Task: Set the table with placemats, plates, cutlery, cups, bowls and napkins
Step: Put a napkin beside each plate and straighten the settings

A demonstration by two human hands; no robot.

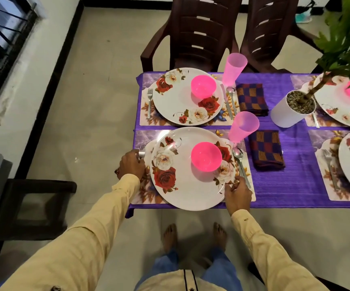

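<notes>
Floor: pale tiles (90,114) under my bare feet; a dark stool (37,206) stands at my left.
Bench: covered by a purple cloth (291,185); I stand at its near edge.
Left hand (131,164): fingers curled round the handle of the near fork (142,151), left of the near plate (191,192).
Right hand (238,195): thumb on that plate's right rim; grip cannot be told. The hands are apart, one on each side of the plate.
Placemats (146,192): four.
Plates: four, two cut off by the right edge.
Bowls (206,156): three, pink, one on each of three plates.
Cups (243,127): two, pink.
Napkins (267,149): two, checked.
Forks: three seen.
Obstruction: plant in a white pot (283,116) mid-bench; its leaves half hide the far right bowl.
Far end: two brown chairs (193,32).
Far left: barred window (2,38).
</notes>
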